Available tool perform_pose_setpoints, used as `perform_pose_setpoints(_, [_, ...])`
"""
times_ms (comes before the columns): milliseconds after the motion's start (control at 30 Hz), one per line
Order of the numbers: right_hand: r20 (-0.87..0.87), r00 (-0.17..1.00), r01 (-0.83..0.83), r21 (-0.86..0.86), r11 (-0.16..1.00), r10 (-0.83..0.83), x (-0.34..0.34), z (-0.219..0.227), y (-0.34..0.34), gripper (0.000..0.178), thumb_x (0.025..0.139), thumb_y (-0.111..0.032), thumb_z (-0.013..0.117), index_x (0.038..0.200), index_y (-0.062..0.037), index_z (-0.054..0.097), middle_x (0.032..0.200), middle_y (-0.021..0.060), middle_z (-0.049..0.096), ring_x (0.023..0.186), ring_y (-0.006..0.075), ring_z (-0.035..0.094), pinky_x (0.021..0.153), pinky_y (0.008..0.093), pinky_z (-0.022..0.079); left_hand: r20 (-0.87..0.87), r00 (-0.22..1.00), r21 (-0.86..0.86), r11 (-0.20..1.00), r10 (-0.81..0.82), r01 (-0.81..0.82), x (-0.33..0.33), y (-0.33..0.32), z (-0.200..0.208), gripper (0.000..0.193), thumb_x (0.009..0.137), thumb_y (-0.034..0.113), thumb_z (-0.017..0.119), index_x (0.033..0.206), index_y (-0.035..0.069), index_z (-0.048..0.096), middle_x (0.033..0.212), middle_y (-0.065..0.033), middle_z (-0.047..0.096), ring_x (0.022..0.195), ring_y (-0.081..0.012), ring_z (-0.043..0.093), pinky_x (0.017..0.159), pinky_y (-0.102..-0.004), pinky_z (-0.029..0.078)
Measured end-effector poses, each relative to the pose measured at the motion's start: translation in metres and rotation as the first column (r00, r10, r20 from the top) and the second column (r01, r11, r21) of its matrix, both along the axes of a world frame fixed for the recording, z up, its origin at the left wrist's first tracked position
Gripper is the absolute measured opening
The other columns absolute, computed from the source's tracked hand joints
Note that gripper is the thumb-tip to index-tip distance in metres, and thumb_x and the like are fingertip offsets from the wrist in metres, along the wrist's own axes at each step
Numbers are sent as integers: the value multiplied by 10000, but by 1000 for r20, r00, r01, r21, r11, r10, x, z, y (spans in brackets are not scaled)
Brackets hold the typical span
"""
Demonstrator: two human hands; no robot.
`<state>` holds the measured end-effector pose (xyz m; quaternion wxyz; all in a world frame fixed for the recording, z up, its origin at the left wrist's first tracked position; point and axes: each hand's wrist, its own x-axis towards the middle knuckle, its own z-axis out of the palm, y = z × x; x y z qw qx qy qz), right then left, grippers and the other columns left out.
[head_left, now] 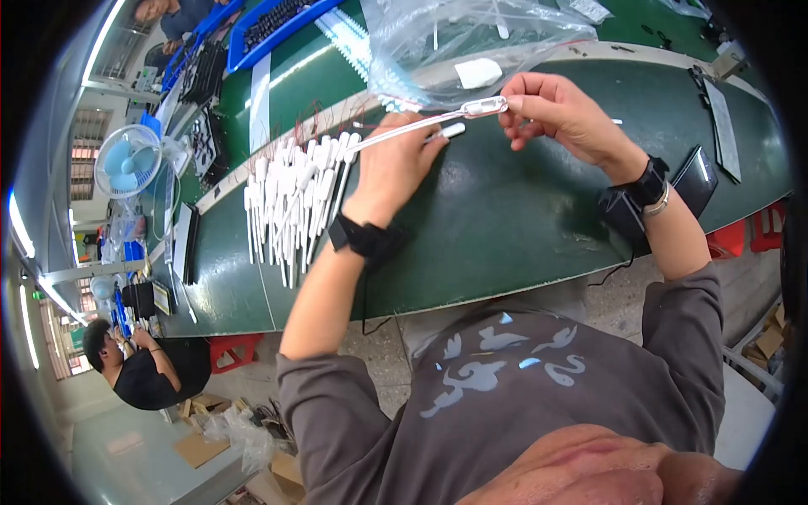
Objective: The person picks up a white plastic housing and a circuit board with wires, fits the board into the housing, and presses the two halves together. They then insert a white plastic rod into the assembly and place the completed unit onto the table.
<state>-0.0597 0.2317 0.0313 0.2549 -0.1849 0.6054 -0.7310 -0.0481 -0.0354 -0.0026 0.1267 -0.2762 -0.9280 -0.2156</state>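
My right hand (pixel 560 114) pinches the oval, hollow-looking end of a slim white stick-shaped part (pixel 484 107) between thumb and fingers. From there its long stem runs left across my left hand (pixel 391 168). The fingers of my left hand are closed around a second white piece (pixel 452 131), whose rounded tip pokes out past the thumb; the rest of it is hidden. Just left of that hand, many similar white sticks (pixel 295 194) lie in a pile, with thin dark red wires (pixel 316 122) at their far ends.
A clear plastic bag (pixel 497 34) with a white lump (pixel 477 73) lies beyond my hands on the green bench (pixel 471 227). Black flat objects (pixel 695 181) sit at the right. Far left are a blue tray (pixel 278 29), a fan (pixel 129 160) and a seated person (pixel 151 370).
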Motion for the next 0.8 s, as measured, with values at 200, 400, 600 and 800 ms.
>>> perform_pose_setpoints(200, [112, 983, 161, -114, 980, -148, 10, -5, -15, 229, 994, -254, 599, 1061, -36, 610, 1001, 56, 675, 995, 145, 670, 776, 258, 566, 131, 988, 153, 983, 86, -106, 31, 19, 5, 197, 891, 183, 691, 1042, 58, 674, 847, -127, 691, 758, -350, 674, 663, -416, 525])
perform_pose_setpoints(400, [327, 944, 121, -213, 970, -46, 0, -28, -14, 212, 1003, -199, 584, 1088, -7, 617, 1022, 75, 684, 1056, 195, 672, 862, 275, 583, 351, 936, 506, 835, 30, -216, 45, 35, 9, 235, 891, 132, 688, 1102, 39, 642, 859, -148, 691, 736, -341, 672, 645, -394, 524])
perform_pose_setpoints(600, [432, 902, 166, -303, 938, -20, 5, -31, -10, 188, 998, -163, 589, 1062, 9, 629, 1009, 89, 685, 1054, 209, 675, 903, 268, 579, -159, 986, 286, 954, -46, 91, 44, 27, 6, 315, 856, 103, 706, 1157, 47, 631, 917, -83, 664, 777, -249, 658, 636, -352, 524])
perform_pose_setpoints(800, [513, 857, 233, -292, 928, -53, 7, -28, -13, 177, 997, -168, 595, 1041, 0, 629, 1002, 87, 684, 1016, 198, 681, 911, 275, 570, -339, 940, -37, 999, -49, 39, 49, 23, 12, 364, 810, 109, 737, 1152, 36, 633, 931, -45, 618, 819, -198, 635, 636, -338, 524])
